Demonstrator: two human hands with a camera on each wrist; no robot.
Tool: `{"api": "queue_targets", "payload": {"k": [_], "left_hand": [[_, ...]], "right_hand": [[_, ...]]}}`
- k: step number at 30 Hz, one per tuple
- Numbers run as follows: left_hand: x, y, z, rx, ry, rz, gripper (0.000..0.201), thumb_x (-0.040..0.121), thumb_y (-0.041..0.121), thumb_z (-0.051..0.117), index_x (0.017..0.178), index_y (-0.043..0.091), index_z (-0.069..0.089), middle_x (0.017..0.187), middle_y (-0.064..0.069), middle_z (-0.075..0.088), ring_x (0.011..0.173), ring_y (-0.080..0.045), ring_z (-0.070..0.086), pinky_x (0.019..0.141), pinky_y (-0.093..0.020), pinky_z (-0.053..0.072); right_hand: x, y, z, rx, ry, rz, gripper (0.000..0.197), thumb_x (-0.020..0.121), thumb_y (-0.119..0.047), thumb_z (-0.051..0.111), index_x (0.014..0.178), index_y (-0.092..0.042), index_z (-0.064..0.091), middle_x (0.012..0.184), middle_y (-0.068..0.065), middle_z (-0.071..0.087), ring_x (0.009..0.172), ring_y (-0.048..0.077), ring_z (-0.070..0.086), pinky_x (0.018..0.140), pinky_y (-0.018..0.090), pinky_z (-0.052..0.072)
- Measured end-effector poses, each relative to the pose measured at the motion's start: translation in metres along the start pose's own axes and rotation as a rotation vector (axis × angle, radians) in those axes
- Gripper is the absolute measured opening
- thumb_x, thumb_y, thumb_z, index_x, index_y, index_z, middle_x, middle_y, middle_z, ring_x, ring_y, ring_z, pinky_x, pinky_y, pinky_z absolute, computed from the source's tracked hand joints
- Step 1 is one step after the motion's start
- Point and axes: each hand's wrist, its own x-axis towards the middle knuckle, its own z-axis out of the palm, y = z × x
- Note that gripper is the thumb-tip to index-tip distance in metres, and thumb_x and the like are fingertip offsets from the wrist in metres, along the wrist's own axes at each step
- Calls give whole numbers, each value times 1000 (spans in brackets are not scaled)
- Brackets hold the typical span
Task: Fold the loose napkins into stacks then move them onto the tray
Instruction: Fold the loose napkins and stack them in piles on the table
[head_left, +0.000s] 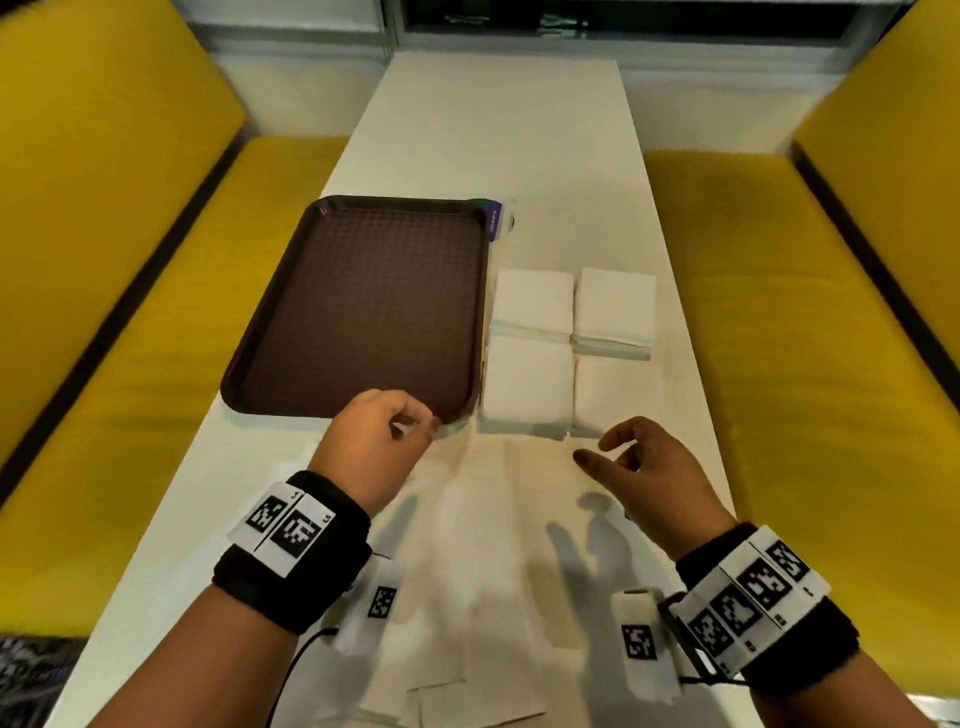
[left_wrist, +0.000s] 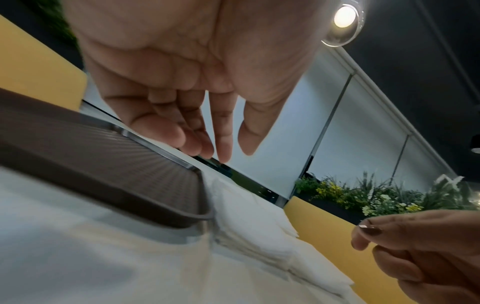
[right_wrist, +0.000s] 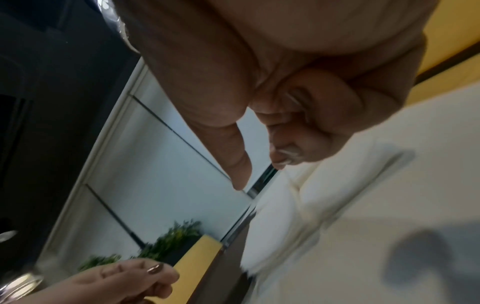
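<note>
Beside the tray (head_left: 358, 306), four white napkin stacks (head_left: 571, 353) (square, layered); both hands loosely curled, empty.

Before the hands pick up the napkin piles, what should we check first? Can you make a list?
1. Tray has nothing on it: ok.
2. Four folded napkin stacks sit right of the tray: ok.
3. Left hand holds nothing: ok.
4. Right hand holds nothing: ok.
5. All loose napkins folded: not ok, some loose napkins lie at the table's near edge.
6. Stacks equal in height: cannot tell.
</note>
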Motion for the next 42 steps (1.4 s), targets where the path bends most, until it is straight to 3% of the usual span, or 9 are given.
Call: {"api": "queue_targets", "payload": {"k": [6,12,19,23,29,33,37,39,42], "left_hand": [[-39,-53,-27,36,-7,-126,6,89,31,67,87,26,66,96,5,64,75,-5,58,71,-24,42],[-72,-83,-40,39,-62,-171,9,87,30,69,92,24,65,97,6,61,75,-2,55,71,-21,38],[-87,-102,-22,107,-243,-140,34,84,37,71,109,18,56,107,1,54,89,-15,56,81,-23,43],[-90,-105,-16,158,-272,-114,47,83,37,71,122,19,52,116,0,47,104,-20,54,94,-32,46],[-87,-102,-11,29,-237,-139,31,82,31,73,102,20,52,105,2,50,89,-19,57,87,-32,48],[-85,-97,-8,-185,-146,-239,30,82,24,74,99,19,49,79,7,54,78,-13,55,72,-23,42],[-79,-95,-10,-335,-183,-276,15,85,21,71,89,13,58,80,2,62,74,-15,58,69,-24,44],[-78,-91,-19,-419,-193,-241,26,88,20,68,71,12,48,66,2,47,62,-16,44,63,-29,37],[-72,-81,-36,-559,-211,-226,37,93,19,61,68,16,34,65,0,30,62,-16,30,62,-32,29]], "right_hand": [[-25,-14,54,-106,-196,-51,20,88,-39,68,86,-19,62,71,0,68,49,8,61,57,25,50],[-46,-26,103,-62,-310,-45,16,89,-27,67,86,-12,66,76,5,72,59,14,68,60,31,53],[-52,-25,141,-74,-189,52,21,88,-27,69,96,-12,57,80,8,70,52,9,67,57,23,55],[-51,-24,154,-137,-142,34,29,83,-33,74,95,-15,54,77,3,67,66,19,69,72,40,57],[-53,-25,162,-177,-96,13,27,82,-33,74,85,-17,53,73,-3,55,64,14,53,58,26,40],[-54,-24,163,-134,-91,43,28,81,-32,76,86,-16,54,75,-1,57,66,21,59,59,29,46],[-55,-23,159,-46,-84,61,26,82,-34,75,93,-17,58,81,2,62,69,15,57,60,24,42],[-57,-25,155,41,-77,72,26,84,-36,73,96,-19,58,83,7,66,68,18,62,61,27,47],[-62,-36,149,192,-113,76,28,88,-41,68,104,-21,56,86,8,69,63,17,67,61,30,51]]}}
